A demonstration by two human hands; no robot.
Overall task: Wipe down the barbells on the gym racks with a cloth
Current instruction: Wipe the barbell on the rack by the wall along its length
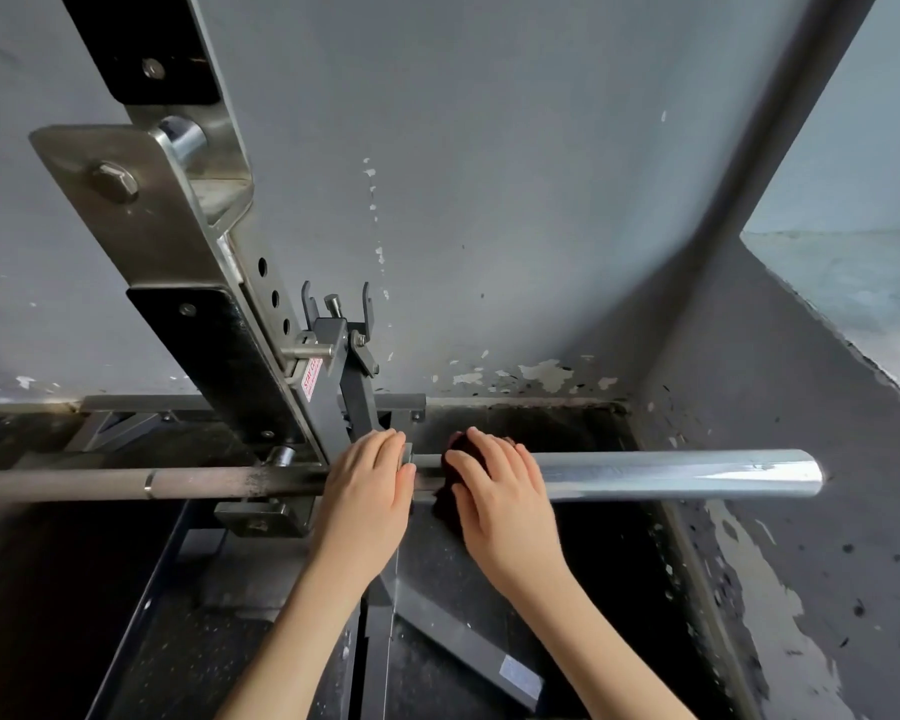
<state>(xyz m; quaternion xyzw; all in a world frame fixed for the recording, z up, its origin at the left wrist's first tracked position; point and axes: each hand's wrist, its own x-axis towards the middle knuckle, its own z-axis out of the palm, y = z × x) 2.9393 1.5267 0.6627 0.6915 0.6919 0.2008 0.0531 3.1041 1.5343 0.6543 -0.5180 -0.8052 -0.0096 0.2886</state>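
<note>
The barbell (671, 472) is gripped at its collar by the left hand (367, 491). Just beside, a dark cloth (453, 449) is clasped onto it by the right hand (500, 493).

Sticker (312, 379): white with red letters, on the rack (268, 283); I read "STAY CL", rest cut off.
Label (519, 677): pale, on the base beam (463, 636); too blurred to read.
</note>
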